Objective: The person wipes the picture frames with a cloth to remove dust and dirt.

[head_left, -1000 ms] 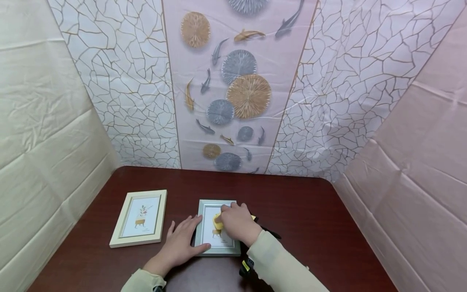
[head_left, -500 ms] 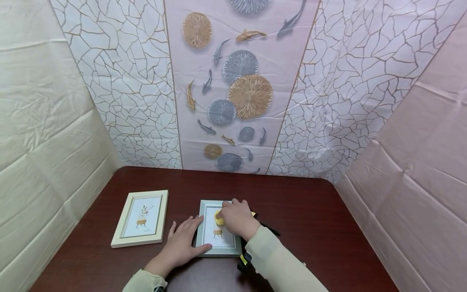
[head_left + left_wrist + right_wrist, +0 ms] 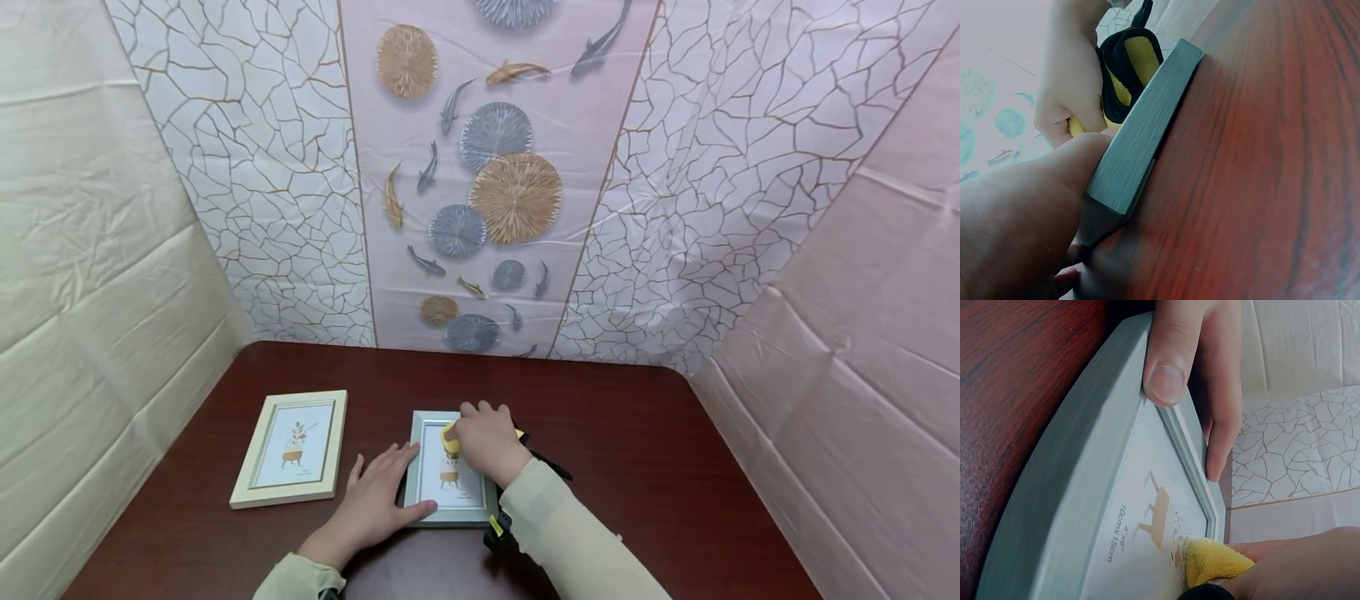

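Observation:
A silver-grey picture frame (image 3: 453,518) lies on the dark red-brown table, its white print showing a small plant on a stool. My left hand (image 3: 369,498) steadies it at the near left corner; the thumb rests on the near rim and the extended fingers lie along the left side. Over the upper part of the glass, my right hand (image 3: 489,443) grips a yellow cleaning cloth (image 3: 1210,562) with black edging. The cloth bunches under the fingertips against the picture. In the left wrist view, its folded black-and-yellow part (image 3: 1141,59) shows beyond the frame's edge.
To the left lies a cream picture frame (image 3: 285,497) with a similar plant print. A thin black strip (image 3: 553,467) sticks out to the right of the right hand. Patterned fabric walls (image 3: 465,250) rise behind the table and plain ones at both sides.
My right hand has slid the cloth a little up the glass toward the far rim, baring more of the printed stool and plant. The left hand stays in place.

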Demonstrator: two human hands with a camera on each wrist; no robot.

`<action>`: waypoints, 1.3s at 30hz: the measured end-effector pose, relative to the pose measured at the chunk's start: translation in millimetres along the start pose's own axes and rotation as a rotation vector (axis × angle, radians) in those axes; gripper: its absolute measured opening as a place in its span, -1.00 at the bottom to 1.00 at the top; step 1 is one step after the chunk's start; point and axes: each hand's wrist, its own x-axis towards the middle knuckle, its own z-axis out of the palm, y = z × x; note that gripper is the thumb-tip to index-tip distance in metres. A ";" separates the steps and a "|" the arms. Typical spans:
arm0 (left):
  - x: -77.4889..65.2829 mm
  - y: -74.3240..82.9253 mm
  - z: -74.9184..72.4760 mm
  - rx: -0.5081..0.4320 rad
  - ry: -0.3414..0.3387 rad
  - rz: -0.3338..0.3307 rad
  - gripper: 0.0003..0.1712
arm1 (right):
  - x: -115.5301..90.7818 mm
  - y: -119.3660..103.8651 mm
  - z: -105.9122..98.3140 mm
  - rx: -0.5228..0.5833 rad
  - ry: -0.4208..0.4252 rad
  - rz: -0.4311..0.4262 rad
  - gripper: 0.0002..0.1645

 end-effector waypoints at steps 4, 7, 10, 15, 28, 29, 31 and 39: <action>-0.2 2.2 0.5 -0.007 -0.003 0.001 0.15 | 0.3 0.6 0.7 -0.005 0.004 0.006 -0.55; -0.2 3.2 1.0 -0.008 0.002 0.003 0.15 | 0.9 0.9 1.6 -0.007 0.002 0.004 -0.55; 0.2 3.1 1.8 -0.002 0.010 0.007 0.15 | 1.2 1.1 2.2 -0.009 -0.001 -0.004 -0.55; 1.0 2.3 2.1 -0.003 0.010 0.011 0.16 | 1.2 -0.1 3.4 -0.020 0.014 -0.023 -0.57; -0.3 2.9 -3.9 -0.008 -0.014 -0.004 0.18 | 4.1 -4.6 5.4 -0.033 0.018 -0.055 -0.60; -0.1 3.3 -4.4 -0.010 -0.016 -0.005 0.19 | 4.2 -4.4 5.0 -0.028 0.017 -0.056 -0.60; 0.2 4.0 -5.1 -0.014 -0.019 -0.008 0.19 | 4.7 -3.7 4.4 -0.023 0.021 -0.063 -0.59; 0.3 4.2 -4.2 -0.009 -0.015 -0.008 0.19 | 8.3 -3.1 5.8 -0.021 0.031 -0.095 -0.57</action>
